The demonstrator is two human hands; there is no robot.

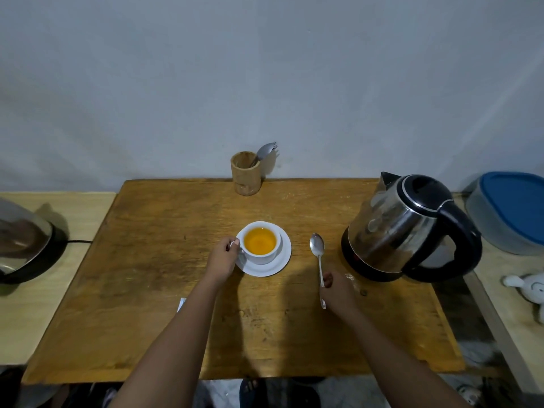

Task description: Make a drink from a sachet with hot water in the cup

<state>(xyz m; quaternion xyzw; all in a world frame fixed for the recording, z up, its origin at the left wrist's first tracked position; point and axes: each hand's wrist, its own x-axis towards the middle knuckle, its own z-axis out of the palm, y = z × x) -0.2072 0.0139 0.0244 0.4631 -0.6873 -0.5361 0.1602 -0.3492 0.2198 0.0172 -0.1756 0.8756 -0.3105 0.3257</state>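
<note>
I see my left hand (221, 258) pinching the cup (260, 243) handle; the cup sits on its saucer (282, 262), while my right hand (338, 288) grips the spoon (318, 262) just right of it.

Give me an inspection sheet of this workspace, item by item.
Surface: worn wooden table, against a pale wall.
Job's things: white cup of orange drink on a saucer; spoon lies to its right; steel kettle stands on its base at the right; a white scrap, perhaps the sachet, peeks out by the left forearm.
Clutter: wooden holder with a spork at the back edge.
Hands: left hand grips the cup's handle; right hand holds the spoon's handle.
Cables: black cord at a second appliance, far left.
Surroundings: blue-lidded container and white figurine on the right.
</note>
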